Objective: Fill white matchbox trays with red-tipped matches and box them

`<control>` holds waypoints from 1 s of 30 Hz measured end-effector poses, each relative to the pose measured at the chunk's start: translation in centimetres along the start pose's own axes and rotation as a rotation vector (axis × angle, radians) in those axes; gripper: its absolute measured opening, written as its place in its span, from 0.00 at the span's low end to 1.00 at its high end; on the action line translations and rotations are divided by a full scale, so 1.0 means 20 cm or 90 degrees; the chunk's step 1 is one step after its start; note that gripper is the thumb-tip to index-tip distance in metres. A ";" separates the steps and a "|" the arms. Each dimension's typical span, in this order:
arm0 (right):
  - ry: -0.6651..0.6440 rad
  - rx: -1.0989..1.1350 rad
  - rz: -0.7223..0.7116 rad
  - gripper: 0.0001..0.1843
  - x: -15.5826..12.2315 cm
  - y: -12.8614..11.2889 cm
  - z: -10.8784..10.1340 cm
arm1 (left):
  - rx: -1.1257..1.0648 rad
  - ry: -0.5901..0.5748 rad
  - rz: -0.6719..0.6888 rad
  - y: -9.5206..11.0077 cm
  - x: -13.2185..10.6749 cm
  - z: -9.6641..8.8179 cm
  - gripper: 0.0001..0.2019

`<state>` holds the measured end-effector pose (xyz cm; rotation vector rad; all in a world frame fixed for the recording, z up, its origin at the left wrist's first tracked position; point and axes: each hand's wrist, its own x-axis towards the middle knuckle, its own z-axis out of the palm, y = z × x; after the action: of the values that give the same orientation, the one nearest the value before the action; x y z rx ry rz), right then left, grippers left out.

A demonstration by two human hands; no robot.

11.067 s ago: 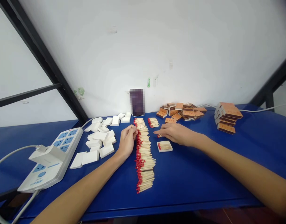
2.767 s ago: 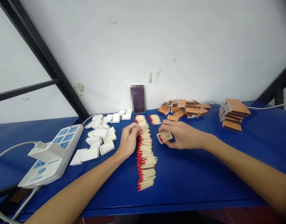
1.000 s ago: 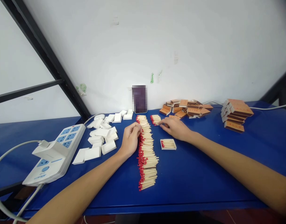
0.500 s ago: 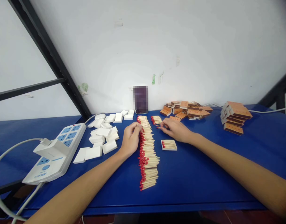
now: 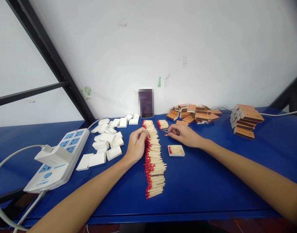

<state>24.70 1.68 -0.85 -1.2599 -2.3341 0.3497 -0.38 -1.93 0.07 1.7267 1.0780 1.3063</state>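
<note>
A long row of red-headed matches (image 5: 154,158) runs down the middle of the blue table. My left hand (image 5: 137,144) rests along the row's left side, its fingers curled closed; whatever they may hold is hidden. To the right of the row, my right hand (image 5: 183,135) pinches a match (image 5: 166,135), whose red head points left. Just beyond those fingertips lies a small group of matches (image 5: 163,124). Closer to me, a white matchbox tray (image 5: 176,155) stands with several matches lying inside it, heads to the left.
Several white matchbox trays (image 5: 107,137) lie scattered on the left, beside a white power strip (image 5: 78,142) with a plugged-in charger. Orange matchbox sleeves (image 5: 203,116) are heaped at the back right, with a stack of matchboxes (image 5: 247,118) farther right. A dark-screened device (image 5: 147,103) leans on the wall.
My right hand has shifted very slightly, and the match at its fingertips now shows a little lower. My left hand stays in nearly the same place.
</note>
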 end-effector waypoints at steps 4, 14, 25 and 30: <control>0.060 -0.047 -0.028 0.15 -0.01 0.00 0.00 | 0.000 0.003 -0.004 0.01 0.00 0.00 0.14; 0.027 -0.108 -0.014 0.22 -0.02 -0.03 0.01 | 0.008 0.001 0.002 0.00 0.00 0.00 0.15; 0.062 -0.034 -0.019 0.18 -0.01 -0.01 0.00 | -0.007 0.002 -0.001 0.00 0.00 0.00 0.15; 0.030 -0.038 0.006 0.19 -0.02 0.00 0.01 | -0.011 -0.001 0.002 -0.01 0.00 0.00 0.15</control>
<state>24.78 1.30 -1.17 -1.2939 -2.3150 0.2531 -0.39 -1.90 -0.13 1.7168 1.0600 1.3116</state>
